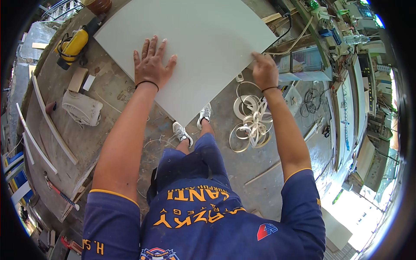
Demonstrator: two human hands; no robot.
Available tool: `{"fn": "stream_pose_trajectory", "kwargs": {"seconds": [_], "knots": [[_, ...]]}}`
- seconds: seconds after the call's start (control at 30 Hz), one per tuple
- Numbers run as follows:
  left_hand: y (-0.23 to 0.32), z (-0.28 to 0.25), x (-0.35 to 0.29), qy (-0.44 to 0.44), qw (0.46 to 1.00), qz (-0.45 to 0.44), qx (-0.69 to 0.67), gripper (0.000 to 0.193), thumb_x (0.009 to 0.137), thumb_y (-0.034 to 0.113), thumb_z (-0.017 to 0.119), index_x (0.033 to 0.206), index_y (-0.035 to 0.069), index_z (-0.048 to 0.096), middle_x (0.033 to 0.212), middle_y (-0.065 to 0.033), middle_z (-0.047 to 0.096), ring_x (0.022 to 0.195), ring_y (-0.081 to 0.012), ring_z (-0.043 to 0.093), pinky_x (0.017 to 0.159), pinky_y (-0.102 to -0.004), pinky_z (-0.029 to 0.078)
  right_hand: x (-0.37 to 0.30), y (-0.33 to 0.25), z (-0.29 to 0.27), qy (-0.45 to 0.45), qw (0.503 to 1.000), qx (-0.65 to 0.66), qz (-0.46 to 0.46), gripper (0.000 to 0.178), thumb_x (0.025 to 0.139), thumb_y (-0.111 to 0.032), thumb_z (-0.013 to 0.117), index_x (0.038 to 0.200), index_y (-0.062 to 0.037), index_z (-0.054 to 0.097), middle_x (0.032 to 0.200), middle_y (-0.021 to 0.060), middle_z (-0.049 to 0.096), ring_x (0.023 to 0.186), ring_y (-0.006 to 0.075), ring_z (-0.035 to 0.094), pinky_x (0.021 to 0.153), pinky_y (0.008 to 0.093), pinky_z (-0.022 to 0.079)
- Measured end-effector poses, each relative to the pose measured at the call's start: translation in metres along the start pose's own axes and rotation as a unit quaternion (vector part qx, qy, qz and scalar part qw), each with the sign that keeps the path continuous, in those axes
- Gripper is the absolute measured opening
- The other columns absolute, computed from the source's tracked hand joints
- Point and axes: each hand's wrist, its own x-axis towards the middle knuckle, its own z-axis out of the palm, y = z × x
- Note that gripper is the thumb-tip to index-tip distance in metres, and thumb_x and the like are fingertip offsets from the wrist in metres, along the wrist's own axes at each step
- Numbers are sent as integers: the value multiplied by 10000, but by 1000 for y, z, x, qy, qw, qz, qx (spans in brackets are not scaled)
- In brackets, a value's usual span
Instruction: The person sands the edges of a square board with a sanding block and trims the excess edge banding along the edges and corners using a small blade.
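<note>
A large white board [208, 43] lies in front of me, turned so that one corner points toward my feet. My left hand [152, 65] rests flat on its upper face near the left edge, fingers spread. At the right edge, my right hand [265, 71] is closed, with its thumb and bent fingers pressed to the rim of the board. The undersides of those fingers are hidden, so a thin strip between them cannot be made out. Beside my right forearm, loose coils of white edge strip [249, 123] lie on the floor.
On the left bench are a yellow-and-black power tool [77, 43], a bundled pale cloth [81, 108] and long curved strips [54, 123]. A blue-grey bin [305, 63] and a coil of dark cable [313, 102] are at the right. My shoes [182, 132] are below the near corner.
</note>
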Motion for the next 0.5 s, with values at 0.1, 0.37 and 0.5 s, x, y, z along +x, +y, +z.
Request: {"fn": "stream_pose_trajectory", "kwargs": {"seconds": [0.1, 0.37, 0.5], "knots": [[-9, -2, -4, -2, 1000, -6, 8, 631, 921, 568, 390, 1480, 288, 310, 1569, 7, 233, 1454, -186, 182, 1185, -462, 114, -49, -83, 4, -4, 993, 83, -84, 316, 723, -7, 587, 995, -140, 681, 757, 81, 543, 727, 271, 556, 613, 411, 464], [-8, -4, -3, -15, 1000, -13, 12, 631, 921, 565, 371, 1481, 278, 315, 1570, 7, 231, 1455, -174, 176, 1189, -453, 101, -73, -135, -24, -62, 972, 173, -149, 259, 786, -85, 600, 1024, -148, 677, 730, 61, 521, 693, 248, 543, 599, 393, 416], [0, -6, -4, -13, 1000, -4, 2, 634, 925, 573, 383, 1481, 277, 315, 1571, 8, 227, 1455, -185, 175, 1186, -456, 114, -42, -77, -14, -7, 997, 40, -59, 282, 780, -38, 598, 1037, -119, 678, 706, 59, 526, 656, 256, 530, 570, 409, 407]]}}
